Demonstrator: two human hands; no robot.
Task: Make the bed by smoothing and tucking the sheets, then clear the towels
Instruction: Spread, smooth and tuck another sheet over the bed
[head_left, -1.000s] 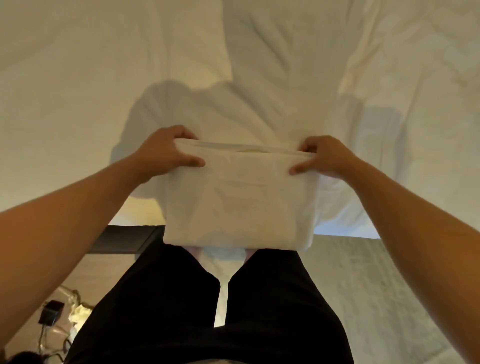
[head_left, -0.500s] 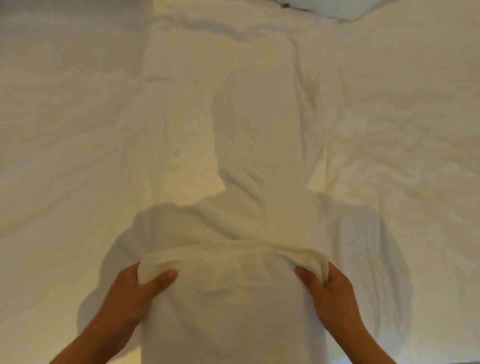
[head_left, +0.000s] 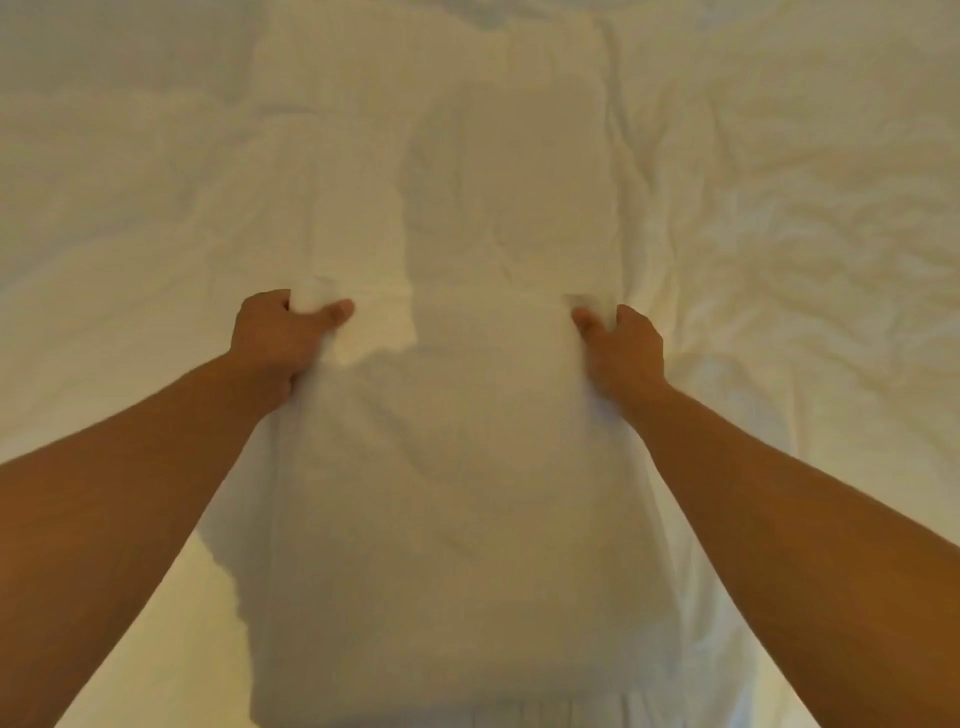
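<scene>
A white folded towel (head_left: 447, 493) lies stretched out over the wrinkled white bed sheet (head_left: 779, 234), running from the near edge toward the middle of the bed. My left hand (head_left: 275, 332) grips the towel's far left corner, thumb on top and fingers curled under the cloth. My right hand (head_left: 623, 348) holds the far right corner the same way. Both arms reach forward along the towel's sides. My shadow falls across the towel and the sheet beyond it.
Creased white sheet fills the whole view on both sides of the towel, with deeper wrinkles at the right (head_left: 810, 270). The bed's edges and the floor are out of view.
The towel, held up in front of my legs a second ago, has been carried forward and laid out flat over the bed. Both hands keep their grip on its far corners.
</scene>
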